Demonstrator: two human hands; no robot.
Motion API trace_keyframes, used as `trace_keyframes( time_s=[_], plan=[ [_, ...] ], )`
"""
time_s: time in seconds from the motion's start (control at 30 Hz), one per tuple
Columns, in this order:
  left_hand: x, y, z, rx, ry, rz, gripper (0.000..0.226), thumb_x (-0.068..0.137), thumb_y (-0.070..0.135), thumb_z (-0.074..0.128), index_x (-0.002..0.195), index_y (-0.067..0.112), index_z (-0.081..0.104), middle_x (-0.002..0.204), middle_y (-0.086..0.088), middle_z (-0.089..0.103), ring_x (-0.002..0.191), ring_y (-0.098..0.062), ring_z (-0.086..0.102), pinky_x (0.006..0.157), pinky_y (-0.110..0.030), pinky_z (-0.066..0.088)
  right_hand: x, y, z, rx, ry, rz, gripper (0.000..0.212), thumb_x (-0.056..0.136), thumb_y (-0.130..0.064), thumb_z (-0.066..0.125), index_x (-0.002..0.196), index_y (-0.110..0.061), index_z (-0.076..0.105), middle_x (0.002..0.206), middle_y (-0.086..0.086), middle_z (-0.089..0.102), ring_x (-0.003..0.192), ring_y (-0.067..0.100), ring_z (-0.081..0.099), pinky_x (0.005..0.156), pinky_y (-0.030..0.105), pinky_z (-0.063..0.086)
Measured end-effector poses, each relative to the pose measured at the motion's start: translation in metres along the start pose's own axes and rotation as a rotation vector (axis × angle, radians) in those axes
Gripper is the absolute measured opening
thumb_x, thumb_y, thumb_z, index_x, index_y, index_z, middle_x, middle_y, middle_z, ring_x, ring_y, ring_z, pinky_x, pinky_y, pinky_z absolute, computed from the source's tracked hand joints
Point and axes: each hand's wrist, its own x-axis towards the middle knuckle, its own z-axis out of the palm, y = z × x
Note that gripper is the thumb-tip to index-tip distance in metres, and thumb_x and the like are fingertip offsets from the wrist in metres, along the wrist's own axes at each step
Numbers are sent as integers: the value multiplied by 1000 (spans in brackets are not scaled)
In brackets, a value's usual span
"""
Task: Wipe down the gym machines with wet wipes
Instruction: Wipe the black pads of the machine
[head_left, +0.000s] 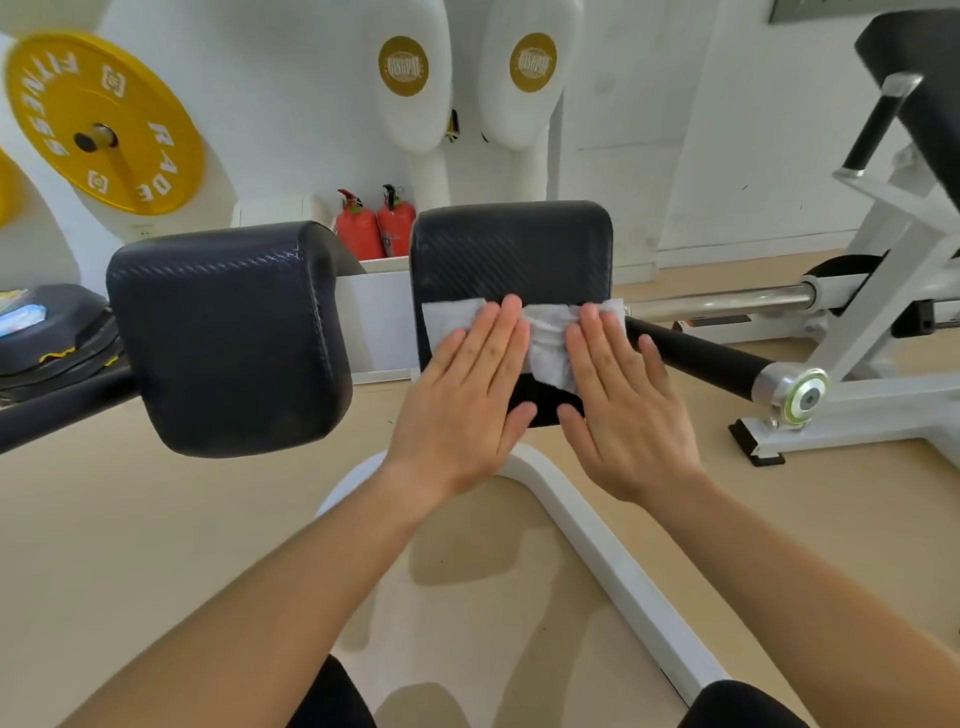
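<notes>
A white wet wipe (548, 340) lies spread across the lower face of the right black pad (511, 249) of a gym machine. My left hand (467, 395) presses flat on the wipe's left part, fingers straight. My right hand (621, 402) presses flat on its right part, fingers straight as well. A second black pad (228, 332) stands to the left, with nothing on it.
A black handle bar with a chrome end cap (792, 392) juts out right of the pad. The machine's white frame (608, 566) runs across the tan floor below. A yellow weight plate (104, 122), two red extinguishers (376, 226) and another white machine (883, 291) stand around.
</notes>
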Motion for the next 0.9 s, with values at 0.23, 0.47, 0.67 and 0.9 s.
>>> trace_keyframes(
  time_s=[0.23,0.47,0.67,0.9],
  plan=[
    [38,-15,-27,-3,-5,6,72,105,48,18,158,3,2,166,-16,-6,154,-27,-6,126,-44,4,29,-13,-12,261,44,132,70,104,-43,20,159,-7,-5,166,10,-15,154,22,-14,126,44,2],
    [-33,-8,7,38,-100,145,75,104,52,28,159,5,5,167,-13,-5,155,-26,-2,124,-43,11,-30,-28,21,249,-16,108,71,103,-43,24,159,-7,-2,167,10,-12,155,24,-8,124,45,7],
    [49,-27,-30,30,-5,85,72,103,51,14,159,8,-1,167,-11,-8,154,-22,-8,126,-40,3,43,-21,-10,397,94,193,69,100,-36,20,158,-10,-6,166,9,-16,153,22,-17,125,38,-5],
    [98,-45,-55,-30,-63,-28,74,102,56,5,159,9,-5,166,-9,-12,153,-19,-12,123,-36,-7,73,-11,-24,431,182,250,68,100,-38,20,160,-11,1,168,5,-10,154,17,-11,126,40,1]
  ],
)
